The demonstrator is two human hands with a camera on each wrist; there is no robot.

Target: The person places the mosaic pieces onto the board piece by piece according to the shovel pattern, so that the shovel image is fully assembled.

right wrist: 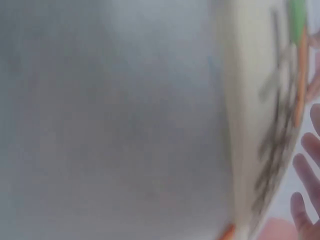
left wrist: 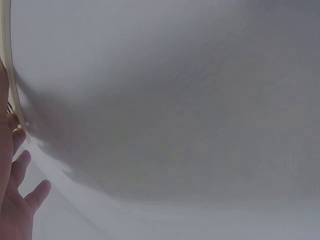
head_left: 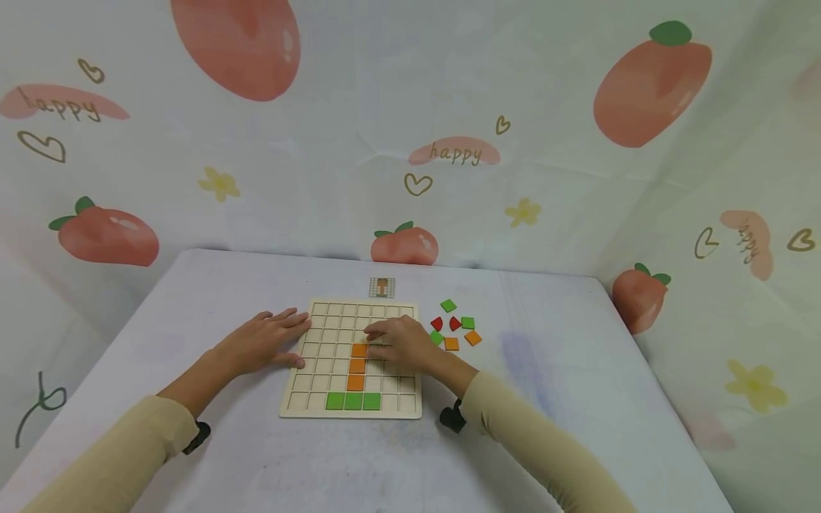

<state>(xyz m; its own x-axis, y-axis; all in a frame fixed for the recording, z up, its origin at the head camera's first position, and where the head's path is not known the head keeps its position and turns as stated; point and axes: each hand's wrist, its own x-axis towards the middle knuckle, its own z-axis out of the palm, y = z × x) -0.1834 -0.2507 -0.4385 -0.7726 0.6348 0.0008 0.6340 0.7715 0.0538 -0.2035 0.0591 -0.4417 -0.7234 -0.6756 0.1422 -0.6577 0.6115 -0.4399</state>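
Backdrop: white cloth (head_left: 333, 157) printed with red fruit, yellow flowers, hearts and the word "happy", behind a white-covered table (head_left: 545, 442).
Gridded board: the pale wooden board (head_left: 288, 412) lies flat on the table, between the two hands.
Tiles on board: three green square tiles (head_left: 353, 401) side by side in the nearest row; three orange square tiles (head_left: 355, 382) in a column above the middle green one.
Left hand: the left hand (head_left: 266, 342) rests at the board's left edge, fingers spread, grasping nothing.
Right hand: the right hand (head_left: 404, 343) is over the board, fingertips beside the topmost orange tile; whether they pinch anything, I cannot tell.
Loose pieces: right of the board, three green squares (head_left: 448, 306), two orange squares (head_left: 472, 338) and two red pieces (head_left: 455, 324).
Pattern card: a small gridded card (head_left: 382, 287) lies just beyond the board's far edge.
Sleeves: beige (head_left: 532, 442), with dark wrist devices (head_left: 453, 417) below the cuffs.
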